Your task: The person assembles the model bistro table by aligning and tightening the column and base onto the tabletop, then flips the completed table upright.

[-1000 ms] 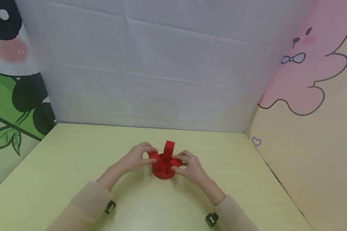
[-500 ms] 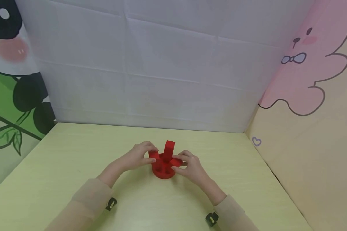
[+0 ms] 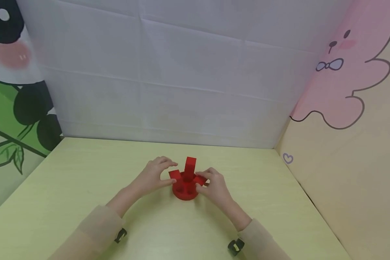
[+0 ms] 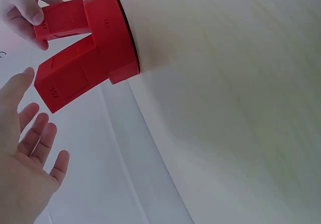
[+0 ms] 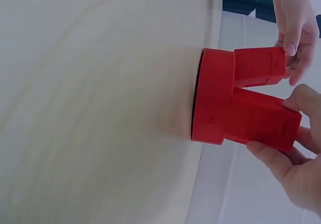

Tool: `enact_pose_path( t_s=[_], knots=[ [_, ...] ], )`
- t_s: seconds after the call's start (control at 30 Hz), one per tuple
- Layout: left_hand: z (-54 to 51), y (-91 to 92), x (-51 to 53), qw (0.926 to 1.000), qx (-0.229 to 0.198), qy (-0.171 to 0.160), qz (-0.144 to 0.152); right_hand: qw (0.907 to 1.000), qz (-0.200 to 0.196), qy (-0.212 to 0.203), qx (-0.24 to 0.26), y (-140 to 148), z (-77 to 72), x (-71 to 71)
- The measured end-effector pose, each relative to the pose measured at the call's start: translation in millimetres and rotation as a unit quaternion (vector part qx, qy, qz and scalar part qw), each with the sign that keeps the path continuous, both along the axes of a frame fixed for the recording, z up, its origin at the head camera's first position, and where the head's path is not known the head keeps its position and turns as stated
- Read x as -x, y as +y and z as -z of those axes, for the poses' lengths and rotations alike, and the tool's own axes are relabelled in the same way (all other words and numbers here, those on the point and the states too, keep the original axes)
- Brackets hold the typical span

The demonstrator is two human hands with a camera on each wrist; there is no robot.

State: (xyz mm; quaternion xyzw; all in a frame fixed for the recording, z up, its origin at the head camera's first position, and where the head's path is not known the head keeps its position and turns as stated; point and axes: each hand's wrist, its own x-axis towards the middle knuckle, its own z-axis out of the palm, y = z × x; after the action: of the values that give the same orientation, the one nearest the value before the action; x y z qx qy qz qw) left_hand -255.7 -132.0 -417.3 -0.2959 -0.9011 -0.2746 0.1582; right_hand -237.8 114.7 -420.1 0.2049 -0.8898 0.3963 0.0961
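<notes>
A round red holder point(image 3: 185, 196) stands on the table in the head view, with three red blocks rising from it. My left hand point(image 3: 153, 176) is spread around the left block point(image 3: 175, 175). In the left wrist view its fingers stand apart from that block point(image 4: 67, 76). My right hand point(image 3: 215, 185) pinches the right block point(image 3: 200, 180) between thumb and fingers. The right wrist view shows this grip on the block point(image 5: 261, 118), whose lower end meets the holder point(image 5: 215, 96). A tall block point(image 3: 190, 164) stands upright at the back, untouched.
The pale wooden table point(image 3: 84, 169) meets a white sheet point(image 3: 188, 72) at the back. A side wall point(image 3: 344, 173) with a pink cartoon rises on the right, and a panda picture point(image 3: 16, 61) is on the left. Small black clips point(image 3: 236, 247) sit near the sleeves.
The left hand's fingers have come off the left block and spread. The holder with its blocks has shifted slightly right and back. The right hand keeps its pinch.
</notes>
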Motion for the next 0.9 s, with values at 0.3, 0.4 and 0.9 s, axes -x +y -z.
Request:
enact_pose_path(
  t_s=[0.3,0.4,0.9],
  knots=[
    [-5.7,6.9,-15.4,0.9909,-0.021,0.125,0.045,0.9980,0.057,-0.025,0.011,5.9,-22.3,8.8],
    [-4.2,8.4,-20.7,0.9872,-0.012,0.146,0.063,0.9965,0.069,-0.046,0.012,9.0,-27.8,11.8],
    [4.0,15.6,-33.8,0.9803,0.004,0.190,0.054,0.9675,0.050,-0.196,0.152,23.0,-65.4,17.4]
  ],
)
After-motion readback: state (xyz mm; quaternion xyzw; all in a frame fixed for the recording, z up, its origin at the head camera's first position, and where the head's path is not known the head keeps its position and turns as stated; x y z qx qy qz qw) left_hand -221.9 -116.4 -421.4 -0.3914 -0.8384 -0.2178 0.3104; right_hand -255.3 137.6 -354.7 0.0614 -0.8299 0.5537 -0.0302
